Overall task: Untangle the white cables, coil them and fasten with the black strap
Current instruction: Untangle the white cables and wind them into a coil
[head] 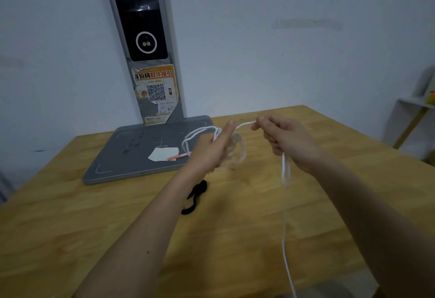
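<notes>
Both hands are raised above the wooden table [94, 203]. My left hand [213, 148] holds several loops of white cable [195, 136] wrapped around its fingers, thumb pointing up. My right hand [286, 140] pinches the same cable just to the right; a short taut stretch runs between the two hands. From under my right hand the cable hangs down doubled, then trails as a single strand off the table's near edge. The black strap [196, 197] lies loosely curled on the table below my left forearm, untouched.
A grey flat scanner base [131, 156] with a tall upright post [141, 38] stands at the back left against the wall. A white paper scrap [163, 154] and an orange pen [177, 156] lie on it. A white shelf [414, 118] stands at the far right.
</notes>
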